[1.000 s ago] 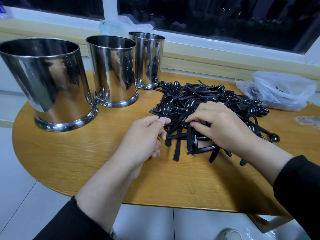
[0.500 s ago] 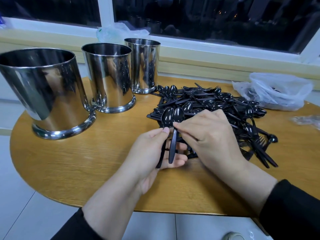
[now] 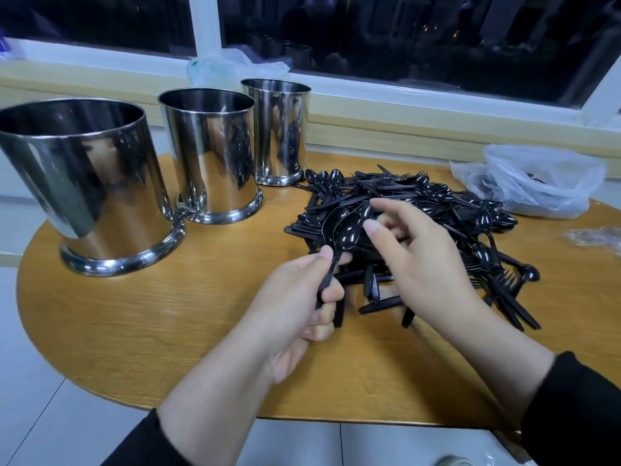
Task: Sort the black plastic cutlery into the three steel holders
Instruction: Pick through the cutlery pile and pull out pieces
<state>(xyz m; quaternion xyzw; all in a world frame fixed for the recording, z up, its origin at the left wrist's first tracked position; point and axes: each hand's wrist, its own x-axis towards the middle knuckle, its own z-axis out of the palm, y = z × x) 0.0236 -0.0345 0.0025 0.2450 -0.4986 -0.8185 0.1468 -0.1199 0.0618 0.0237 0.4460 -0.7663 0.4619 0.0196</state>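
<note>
We hold 2 spoons (image 3: pixel 341 230) by the handles in the left hand (image 3: pixel 302 304), above the cutlery pile (image 3: pixel 420 216). Right hand (image 3: pixel 413 260) hovers, fingers loosely spread. Gather only spoons, bowls aligned, before loading 1 steel holder (image 3: pixel 215 156).

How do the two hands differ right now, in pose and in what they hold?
The left hand is curled round the handles of two spoons, bowls up; the right hand holds nothing, fingers loosely spread. The left hand is at the near edge of the cutlery pile; the right hand is over the pile itself. Both are bare, with black sleeves, above the wooden table.
</note>
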